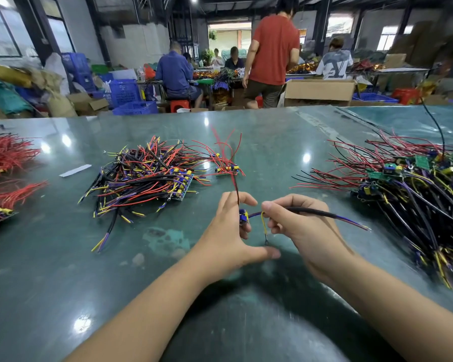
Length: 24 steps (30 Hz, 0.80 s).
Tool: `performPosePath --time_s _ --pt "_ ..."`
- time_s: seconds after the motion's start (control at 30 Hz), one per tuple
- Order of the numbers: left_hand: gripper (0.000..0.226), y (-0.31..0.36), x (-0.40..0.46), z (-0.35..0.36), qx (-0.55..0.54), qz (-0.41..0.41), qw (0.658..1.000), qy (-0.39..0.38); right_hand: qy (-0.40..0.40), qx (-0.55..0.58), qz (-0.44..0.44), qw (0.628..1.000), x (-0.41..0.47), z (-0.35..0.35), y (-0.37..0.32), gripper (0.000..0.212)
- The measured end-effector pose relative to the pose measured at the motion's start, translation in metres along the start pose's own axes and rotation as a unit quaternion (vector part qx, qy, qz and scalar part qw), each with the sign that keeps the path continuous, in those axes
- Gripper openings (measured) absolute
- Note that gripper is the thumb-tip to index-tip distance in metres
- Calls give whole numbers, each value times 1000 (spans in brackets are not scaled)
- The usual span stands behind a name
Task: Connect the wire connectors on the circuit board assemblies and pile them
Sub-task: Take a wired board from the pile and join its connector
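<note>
Glossy dark-green smooth tabletop (246,131) mirrors the ceiling lights; plastic-sheathed red, black and yellow wires (147,176) heap centre-left; matt brown cardboard box (319,91) upper right.

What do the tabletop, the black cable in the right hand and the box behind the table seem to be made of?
Tabletop: probably glass or glossy plastic over green, since lamps mirror in it.
Black cable: flexible plastic or rubber sheath, matte, bending in the right hand.
Box: brown corrugated cardboard, by its dull flaps.
</note>
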State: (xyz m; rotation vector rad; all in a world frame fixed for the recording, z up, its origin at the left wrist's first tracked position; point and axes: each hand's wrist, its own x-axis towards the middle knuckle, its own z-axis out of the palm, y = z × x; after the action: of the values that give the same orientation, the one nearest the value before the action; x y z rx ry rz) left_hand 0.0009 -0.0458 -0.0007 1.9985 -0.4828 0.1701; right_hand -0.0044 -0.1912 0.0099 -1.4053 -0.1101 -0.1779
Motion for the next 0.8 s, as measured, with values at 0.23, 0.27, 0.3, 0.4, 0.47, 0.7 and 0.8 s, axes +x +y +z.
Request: performPosePath --time_s 0.23,0.27,0.3,0.4,0.47,0.7,0.8 --pt "25 2 -1 -5 8 61 998 2 -2 26 0 1000 2 -3 0 8" --pt "16 2 0 -6 -12 51 999 7 -6 35 3 999 3 -4 0 8" --pt "13 2 1 -7 -40 40 998 13 -12 41 5 999 3 -4 0 8" --pt "19 3 3 -10 -161 -11 986 32 -37 63 7 997 1 -4 -1 10" --pt "29 5 4 -11 -237 -56 969 39 -61 86 11 994 -1 -3 -4 11" --pt "27 11 7 -14 -386 -150 910 36 -131 134 26 982 -6 0 -9 11" --pt "22 11 5 -16 -411 -147 900 -2 -109 168 29 979 -4 -2 -9 10"
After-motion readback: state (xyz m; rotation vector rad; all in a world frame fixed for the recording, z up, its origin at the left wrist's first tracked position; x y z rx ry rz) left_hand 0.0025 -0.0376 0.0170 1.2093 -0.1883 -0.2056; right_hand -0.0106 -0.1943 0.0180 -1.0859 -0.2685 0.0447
